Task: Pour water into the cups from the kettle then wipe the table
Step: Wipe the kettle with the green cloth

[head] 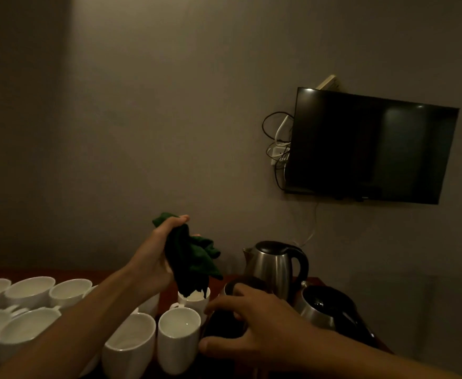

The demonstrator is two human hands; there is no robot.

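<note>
Leftmost, white cups (30,291) crowd together on the dark wooden table (19,273), several of them touching. Above them the left hand (153,258) is raised, its fingers and thumb clenched around a bunched green cloth (191,258). The cloth's loose end hangs down just over the rim of a small cup (194,296). Nearer the camera stands a taller mug (179,337) with a glint of liquid inside. Just beside it is the right hand (254,326), palm down, fingers spread and loosely bent over a dark object; whether they touch it cannot be told. Beyond the hand, 2 kettles stand on the table. The steel kettle (275,266) is upright near the wall, and a second kettle (317,310) sits nearer on the right. On the wall above hang tangled cables (276,143) and a dark television (369,146).
</note>
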